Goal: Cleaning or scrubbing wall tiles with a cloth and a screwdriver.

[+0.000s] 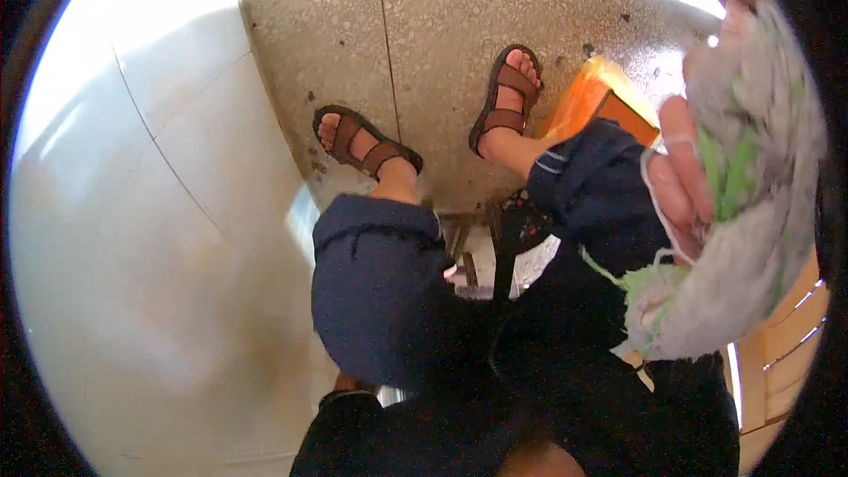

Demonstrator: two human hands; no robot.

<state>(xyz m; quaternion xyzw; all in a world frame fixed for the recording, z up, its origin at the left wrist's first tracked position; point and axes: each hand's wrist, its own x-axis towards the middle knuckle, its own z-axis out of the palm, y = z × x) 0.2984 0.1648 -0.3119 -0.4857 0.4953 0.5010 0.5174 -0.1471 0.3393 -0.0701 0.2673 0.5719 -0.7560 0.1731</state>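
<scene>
A worn grey and green cloth point(742, 245) with frayed edges is bunched in my right hand point(682, 172), at the right side of the head view. The fingers are curled against the cloth, and a loose loop of its thread hangs over them. Part of the cloth is blurred. Of my left hand no clear part shows; only a dark sleeve point(351, 417) and a small patch of skin are seen beside the left thigh. Between the hands lie my dark blue trouser legs point(377, 278), rolled up above brown strapped sandals point(368, 146).
A speckled stone floor point(444, 26) lies under the feet. Glossy pale tiles point(165, 225) fill the left side. An orange object point(589, 99) stands beside the foot on the right. Dark legs of a stool or chair point(503, 252) show between the knees. Wooden furniture point(788, 344) is at the right edge.
</scene>
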